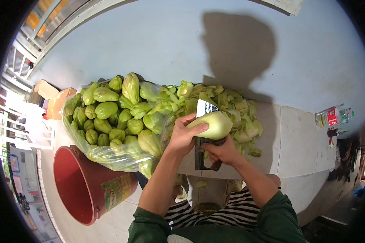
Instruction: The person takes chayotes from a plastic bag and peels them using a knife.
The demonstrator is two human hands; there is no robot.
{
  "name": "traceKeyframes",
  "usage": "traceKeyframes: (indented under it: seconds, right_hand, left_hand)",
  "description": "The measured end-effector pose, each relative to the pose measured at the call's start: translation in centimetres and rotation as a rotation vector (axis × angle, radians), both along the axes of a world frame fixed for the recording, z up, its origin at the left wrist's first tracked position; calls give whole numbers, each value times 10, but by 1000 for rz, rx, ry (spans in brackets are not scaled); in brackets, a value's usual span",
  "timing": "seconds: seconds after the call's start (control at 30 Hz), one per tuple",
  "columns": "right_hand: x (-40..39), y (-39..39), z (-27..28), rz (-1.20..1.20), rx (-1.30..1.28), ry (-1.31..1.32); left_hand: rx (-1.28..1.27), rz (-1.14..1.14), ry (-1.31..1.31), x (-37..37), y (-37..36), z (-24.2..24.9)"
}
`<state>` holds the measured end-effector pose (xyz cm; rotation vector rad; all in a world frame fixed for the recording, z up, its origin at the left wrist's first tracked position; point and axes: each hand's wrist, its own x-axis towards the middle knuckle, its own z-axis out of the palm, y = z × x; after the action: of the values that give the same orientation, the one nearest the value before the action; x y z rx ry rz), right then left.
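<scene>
A peeled chayote is held in the left hand, the fingers closed over its near side; its long axis lies across, pointing to the right. Just under it, the right hand is closed around a dark handle, and the blade of a cleaver, as it seems, rises behind the chayote. Peelings are heaped beyond both hands. To the left, a bag of unpeeled ones is leaned on a red bucket.

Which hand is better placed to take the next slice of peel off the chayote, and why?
Probably the right hand: it grips the knife, whose blade lies against the chayote. The left hand is busy holding the chayote.
</scene>
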<state>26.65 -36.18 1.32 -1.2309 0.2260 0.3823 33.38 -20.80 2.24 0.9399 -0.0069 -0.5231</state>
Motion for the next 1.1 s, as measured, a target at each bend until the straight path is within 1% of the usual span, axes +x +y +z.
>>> traceKeyframes:
  seconds: [0.07, 0.17, 0.3, 0.37, 0.4, 0.47, 0.5, 0.57, 0.67, 0.8, 0.83, 0.87, 0.9, 0.97, 1.0, 1.07, 1.1]
  right_hand:
    - [5, -6, 16, 108, -105, -12]
    - [10, -13, 18, 177, -112, 52]
    - [11, -12, 15, 188, -131, 21]
    - [7, -8, 4, 109, -162, -48]
    - [6, -5, 1, 108, -162, -47]
    - [3, -1, -3, 64, -41, -31]
    - [5, -5, 3, 63, -41, -30]
    - [11, -15, 19, 184, -180, 9]
    - [13, -18, 19, 217, -185, 41]
    - [5, -10, 15, 121, -197, 31]
    - [5, -11, 10, 110, -214, -104]
    - [4, -14, 9, 107, -221, -172]
    - [4, -17, 11, 103, -228, -240]
    - [8, -24, 39, 239, -192, 36]
    - [9, -24, 40, 242, -193, 38]
    - [9, -25, 41, 299, -166, 26]
    - [9, -24, 37, 299, -165, 28]
  left_hand:
    - [-5, -6, -24, 0, 3, 3]
    - [18, -35, -35, 1, 6, 6]
    - [-33, -25, -39, -1, 5, -2]
    - [-69, 24, -20, -3, -1, -6]
    - [-69, 23, -19, -2, -1, -5]
    - [-4, 6, -22, 1, -3, -1]
    - [-4, 4, -20, 1, -2, 0]
    - [1, -6, -72, -1, 0, 0]
    - [-30, 29, -72, -1, -3, -3]
    - [-3, -17, -69, -1, 0, -6]
    - [-62, -75, -49, 0, 4, -6]
    - [-121, -130, -27, 0, 7, -6]
    - [-119, -126, -27, 2, 9, -3]
    - [-342, -241, -29, 9, 10, 8]
    - [-344, -238, -28, 6, 9, 9]
    - [-213, -177, -20, 0, 3, 9]
    - [-224, -188, -4, 2, 3, 4]
